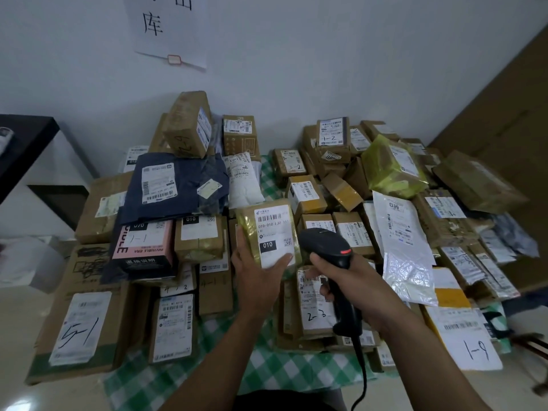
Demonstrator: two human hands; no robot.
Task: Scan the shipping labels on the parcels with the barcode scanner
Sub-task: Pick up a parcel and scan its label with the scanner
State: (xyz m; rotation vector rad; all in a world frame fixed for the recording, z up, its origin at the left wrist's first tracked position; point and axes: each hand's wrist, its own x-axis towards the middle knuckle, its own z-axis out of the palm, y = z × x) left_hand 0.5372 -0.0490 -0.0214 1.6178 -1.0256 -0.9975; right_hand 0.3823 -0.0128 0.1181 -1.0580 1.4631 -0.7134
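Note:
My left hand (257, 275) grips a small parcel wrapped in yellowish tape (250, 225), held upright above the pile. Its white shipping label (274, 234) faces me, with a barcode at the top and a black "010" box. My thumb lies across the label's lower edge. My right hand (345, 284) grips the handle of a black barcode scanner (326, 243). The scanner's head sits just right of the label, a red light on its top. Its cable (362, 372) hangs down toward me.
Many labelled cardboard parcels and bags cover a table with a green checked cloth (267, 369). A dark blue bag (178, 185) lies at the left, a yellow-wrapped parcel (391, 167) at the back right, a white bag (406, 247) at the right. A wall stands behind.

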